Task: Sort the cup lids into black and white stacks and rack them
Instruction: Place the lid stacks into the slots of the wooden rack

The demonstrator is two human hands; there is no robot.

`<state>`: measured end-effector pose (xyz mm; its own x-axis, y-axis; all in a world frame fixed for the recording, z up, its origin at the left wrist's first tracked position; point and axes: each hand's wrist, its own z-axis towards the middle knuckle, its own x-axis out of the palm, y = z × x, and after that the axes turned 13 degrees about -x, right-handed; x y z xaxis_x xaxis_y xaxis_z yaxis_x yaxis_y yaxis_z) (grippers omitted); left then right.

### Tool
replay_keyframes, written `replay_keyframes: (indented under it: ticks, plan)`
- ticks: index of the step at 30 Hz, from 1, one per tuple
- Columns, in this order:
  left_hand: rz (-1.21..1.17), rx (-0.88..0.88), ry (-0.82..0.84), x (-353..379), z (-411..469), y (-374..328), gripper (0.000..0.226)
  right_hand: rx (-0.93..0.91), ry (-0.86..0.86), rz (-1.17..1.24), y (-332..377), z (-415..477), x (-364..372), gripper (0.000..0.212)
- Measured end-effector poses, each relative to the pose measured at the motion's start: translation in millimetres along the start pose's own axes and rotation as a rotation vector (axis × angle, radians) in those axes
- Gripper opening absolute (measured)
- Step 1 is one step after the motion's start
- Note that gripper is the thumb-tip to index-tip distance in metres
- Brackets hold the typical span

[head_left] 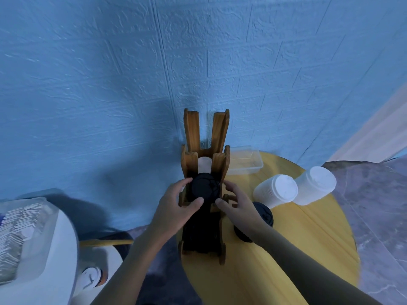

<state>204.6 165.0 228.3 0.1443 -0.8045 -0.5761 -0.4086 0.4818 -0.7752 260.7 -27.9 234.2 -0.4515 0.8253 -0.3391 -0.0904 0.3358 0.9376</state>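
Note:
A wooden rack (217, 130) stands on the round yellow table (297, 249) against the blue wall. A tall stack of black lids (204, 188) fills its near slot. My left hand (176, 205) grips the top of that stack from the left, thumb on the front rim. My right hand (236, 203) hovers at the stack's right side with fingers spread, touching or nearly touching the rim. A white lid (204, 165) sits in the rack's far slot. Another stack of black lids (264, 216) lies on the table behind my right wrist. Two stacks of white lids (277, 189) (315, 184) lie tilted further right.
A clear plastic container (246, 161) sits at the table's back edge beside the rack. At lower left stands a white appliance (55, 238) with a tray of packets (17, 227) on it. Grey floor (374, 205) lies to the right.

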Motion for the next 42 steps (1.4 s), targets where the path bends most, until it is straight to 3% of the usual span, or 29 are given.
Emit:
replay_keyframes:
  ticks: [3,5,8,11,14,17,23,32,38,42]
  plan:
    - [0.138,0.212,-0.252,7,-27,-13,0.053,-0.035,-0.08,-0.073,-8,-27,-18,0.048]
    - [0.122,0.28,-0.316,19,-46,-20,0.042,-0.022,-0.172,-0.121,-21,-46,-35,0.037]
    - [0.022,0.296,-0.218,47,-66,-31,0.032,0.049,-0.25,-0.243,-47,-61,-56,0.033]
    - [0.052,0.216,-0.046,79,-74,-36,0.037,0.198,-0.194,-0.275,-70,-61,-63,0.05]
    - [0.089,0.051,0.149,109,-73,-38,0.045,0.307,-0.181,-0.121,-84,-58,-65,0.061]
    - [0.034,-0.121,0.262,126,-69,-40,0.056,0.343,-0.134,0.062,-84,-57,-65,0.059]
    - [-0.1,-0.276,0.331,147,-52,-41,0.07,0.38,-0.106,0.216,-89,-58,-70,0.056]
    - [-0.334,-0.405,0.295,158,-52,-34,0.067,0.389,-0.082,0.322,-99,-65,-76,0.061]
    - [-0.411,-0.42,0.278,161,-52,-31,0.082,0.383,-0.135,0.376,-96,-70,-79,0.053]
    - [-0.465,-0.395,0.313,155,-55,-37,0.069,0.349,-0.135,0.414,-89,-76,-83,0.05]
